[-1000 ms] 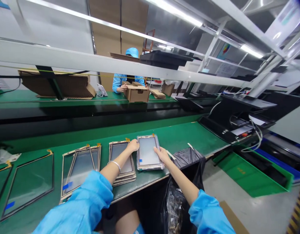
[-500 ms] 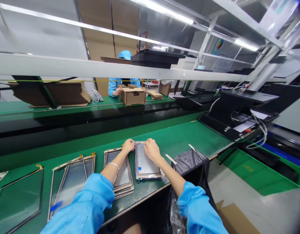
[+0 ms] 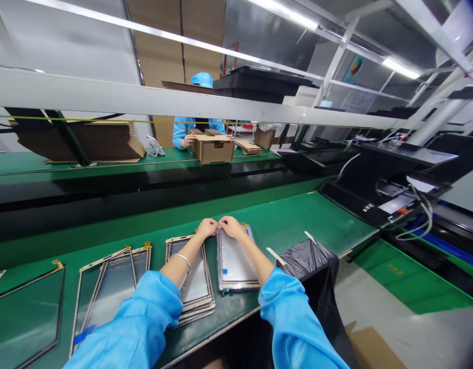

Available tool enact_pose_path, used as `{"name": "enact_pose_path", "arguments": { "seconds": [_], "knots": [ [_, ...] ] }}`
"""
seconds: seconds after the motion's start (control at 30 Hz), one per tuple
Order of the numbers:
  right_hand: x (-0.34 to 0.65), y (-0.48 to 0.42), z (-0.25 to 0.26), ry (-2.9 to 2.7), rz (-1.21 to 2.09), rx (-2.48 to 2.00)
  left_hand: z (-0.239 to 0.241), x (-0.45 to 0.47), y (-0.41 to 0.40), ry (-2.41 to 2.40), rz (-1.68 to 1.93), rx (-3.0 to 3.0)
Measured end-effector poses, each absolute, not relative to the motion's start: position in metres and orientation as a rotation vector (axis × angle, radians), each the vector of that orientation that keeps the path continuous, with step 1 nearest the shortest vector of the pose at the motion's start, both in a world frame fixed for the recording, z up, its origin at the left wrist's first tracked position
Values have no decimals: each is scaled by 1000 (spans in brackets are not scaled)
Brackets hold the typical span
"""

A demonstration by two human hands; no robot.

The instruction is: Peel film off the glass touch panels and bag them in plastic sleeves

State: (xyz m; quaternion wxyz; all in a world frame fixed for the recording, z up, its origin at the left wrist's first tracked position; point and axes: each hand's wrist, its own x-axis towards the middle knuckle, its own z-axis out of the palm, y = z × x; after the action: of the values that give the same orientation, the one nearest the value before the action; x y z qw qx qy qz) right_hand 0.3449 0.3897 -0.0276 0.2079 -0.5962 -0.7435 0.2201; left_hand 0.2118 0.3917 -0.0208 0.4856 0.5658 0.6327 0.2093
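A glass panel [image 3: 236, 259] lies flat on the table [image 3: 298, 218], near the front edge. Both hands meet at its far end, the left hand [image 3: 207, 227] just beside the right hand [image 3: 229, 225]. A stack of panels [image 3: 190, 279] lies just left of it. A bin bag [image 3: 309, 256] hangs to the right. A cardboard box [image 3: 214, 148] sits far behind on another table.

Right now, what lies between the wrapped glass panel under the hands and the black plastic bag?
Bare green table, except one white strip, in the head view.
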Motion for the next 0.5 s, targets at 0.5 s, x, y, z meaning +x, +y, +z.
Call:
{"name": "enact_pose_path", "arguments": {
  "seconds": [0.5],
  "knots": [
    [347,388,-23,-1752,523,-1307,-17,212,387,1481,634,1301]
  ]
}}
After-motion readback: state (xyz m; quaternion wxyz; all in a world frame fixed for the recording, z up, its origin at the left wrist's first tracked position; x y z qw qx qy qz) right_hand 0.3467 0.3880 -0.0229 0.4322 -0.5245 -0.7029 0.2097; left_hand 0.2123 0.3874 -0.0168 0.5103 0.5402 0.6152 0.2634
